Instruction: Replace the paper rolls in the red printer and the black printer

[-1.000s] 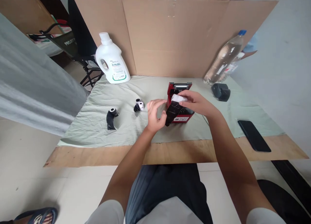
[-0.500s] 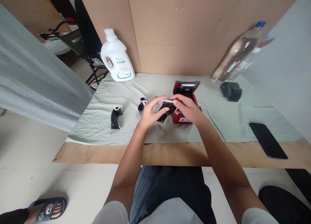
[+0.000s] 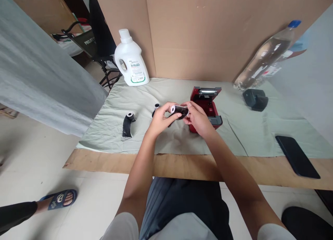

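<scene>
Black-and-white roll (image 3: 179,110) held sideways between fingertips of left hand (image 3: 163,119) and right hand (image 3: 197,117), one at each end.

White jug (image 3: 132,63) upright near my cardboard panel (image 3: 192,35), clear bottle (image 3: 265,57) leaning, black phone (image 3: 297,156) flat at table edge (image 3: 182,166).

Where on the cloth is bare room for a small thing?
One free patch lies between the open red device and the phone, though a thin dark line crosses it. Another lies between the white jug and the leftmost roll. Crowded: beside the device, where left hand and right hand hold a dark roll.
</scene>
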Available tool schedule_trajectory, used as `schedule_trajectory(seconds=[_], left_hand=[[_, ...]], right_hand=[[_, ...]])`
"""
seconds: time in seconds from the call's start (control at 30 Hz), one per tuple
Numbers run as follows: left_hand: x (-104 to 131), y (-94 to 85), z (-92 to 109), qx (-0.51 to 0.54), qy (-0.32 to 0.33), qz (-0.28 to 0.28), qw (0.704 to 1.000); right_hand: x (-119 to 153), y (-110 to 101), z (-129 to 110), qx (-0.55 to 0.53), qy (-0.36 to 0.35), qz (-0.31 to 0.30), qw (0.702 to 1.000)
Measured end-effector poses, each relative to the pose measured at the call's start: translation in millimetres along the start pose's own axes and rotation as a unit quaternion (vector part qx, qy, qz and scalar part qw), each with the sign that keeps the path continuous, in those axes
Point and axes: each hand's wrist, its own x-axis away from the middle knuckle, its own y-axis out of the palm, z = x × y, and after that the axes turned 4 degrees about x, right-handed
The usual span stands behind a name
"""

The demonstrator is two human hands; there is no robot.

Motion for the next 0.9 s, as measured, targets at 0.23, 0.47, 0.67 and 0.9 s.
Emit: schedule_trajectory(seconds=[0.23, 0.47, 0.67, 0.9], left_hand=[[-42.7, -80.2, -5.4, -0.309, -0.103, 0.083, 0.942], [-128.7, -124.7, -89.2, -0.528, -0.313, -0.108, 0.782], [-125.8, -126.4, -116.7, -0.545, -0.348, -0.149, 0.748], [-113.7, -123.8, -95.8, -0.519, -0.361, -0.092, 0.77]], right_hand=[[29.6, 58.9, 60.9, 0.08, -0.035, 0.028, 0.996], [44.0, 68.0, 98.4, 0.196, -0.064, -0.079, 0.975], [39.8, 65.4, 103.3, 0.164, -0.035, -0.079, 0.983], [40.0, 62.5, 100.0, 0.138, -0.021, -0.086, 0.986]])
